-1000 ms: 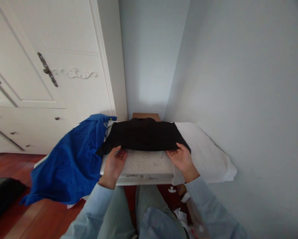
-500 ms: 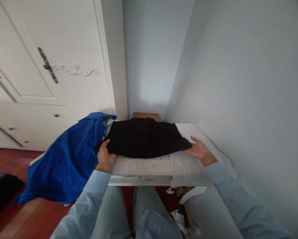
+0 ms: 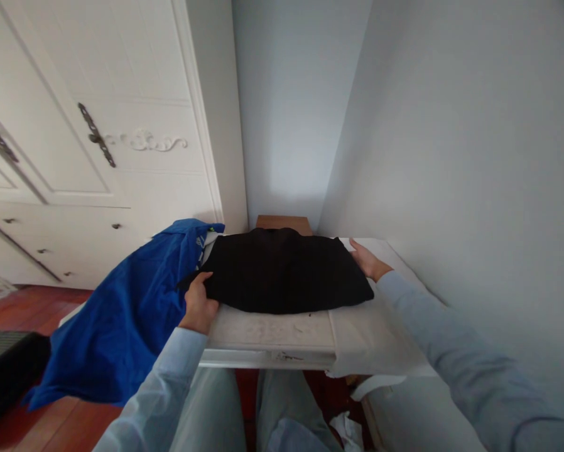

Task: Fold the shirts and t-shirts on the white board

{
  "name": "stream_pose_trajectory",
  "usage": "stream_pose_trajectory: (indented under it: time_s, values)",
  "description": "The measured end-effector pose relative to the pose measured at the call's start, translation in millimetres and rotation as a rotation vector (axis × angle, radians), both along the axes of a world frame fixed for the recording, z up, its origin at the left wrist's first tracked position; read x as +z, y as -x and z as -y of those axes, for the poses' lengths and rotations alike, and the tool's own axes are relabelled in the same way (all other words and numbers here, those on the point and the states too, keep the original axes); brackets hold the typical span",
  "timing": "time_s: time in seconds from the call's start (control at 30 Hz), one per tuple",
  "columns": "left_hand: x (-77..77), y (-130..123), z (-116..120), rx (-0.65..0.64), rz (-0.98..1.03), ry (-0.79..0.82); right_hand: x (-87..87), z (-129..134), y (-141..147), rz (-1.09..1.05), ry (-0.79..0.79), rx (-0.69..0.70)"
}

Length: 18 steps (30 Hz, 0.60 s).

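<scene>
A black garment (image 3: 282, 273), folded into a wide flat shape, lies across the white table (image 3: 267, 329). My left hand (image 3: 200, 306) is closed on its near left edge, thumb on top and the other fingers out of sight. Beside the upper right edge of the garment is my right hand (image 3: 367, 260), fingers stretched out and touching or almost touching the fabric. Just left of my left hand, a blue garment (image 3: 122, 314) drapes over the table's left side. White cloth (image 3: 371, 339) covers the table's right part.
A white wardrobe (image 3: 154, 81) stands at the left, a grey wall (image 3: 451, 157) at the right. Behind the table shows a brown box (image 3: 284, 223). On the red wooden floor is a black object (image 3: 13, 364); crumpled white paper (image 3: 348, 432) lies below the table.
My right hand has let go of the near right corner and moved up along the garment's right edge. That corner now lies flat. My left hand keeps its hold.
</scene>
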<state>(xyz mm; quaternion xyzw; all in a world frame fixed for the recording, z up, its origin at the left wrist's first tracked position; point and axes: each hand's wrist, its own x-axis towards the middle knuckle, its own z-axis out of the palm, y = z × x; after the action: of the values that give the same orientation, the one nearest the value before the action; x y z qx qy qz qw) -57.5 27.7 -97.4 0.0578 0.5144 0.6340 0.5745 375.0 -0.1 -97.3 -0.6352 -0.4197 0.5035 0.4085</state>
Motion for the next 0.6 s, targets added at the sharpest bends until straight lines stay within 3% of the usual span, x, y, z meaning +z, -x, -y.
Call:
stream_pose_trajectory:
  time_s: [0.1,0.23,0.5,0.6]
  values:
    - [5.0,-2.2,-5.1,-0.059,0.023,-0.061,9.2,-32.6,-2.4,-0.213,0.138,-0.041]
    - [8.6,-6.5,-13.1,-0.014,-0.020,-0.043,15.2,-67.2,-0.8,-0.253,0.204,-0.081]
    - [-8.1,-4.3,-27.0,0.042,-0.116,0.055,18.7,-92.2,9.6,0.313,0.115,-0.030]
    - [-8.9,-3.5,-27.9,0.077,-0.166,-0.006,25.0,-97.3,15.9,0.539,0.036,-0.025]
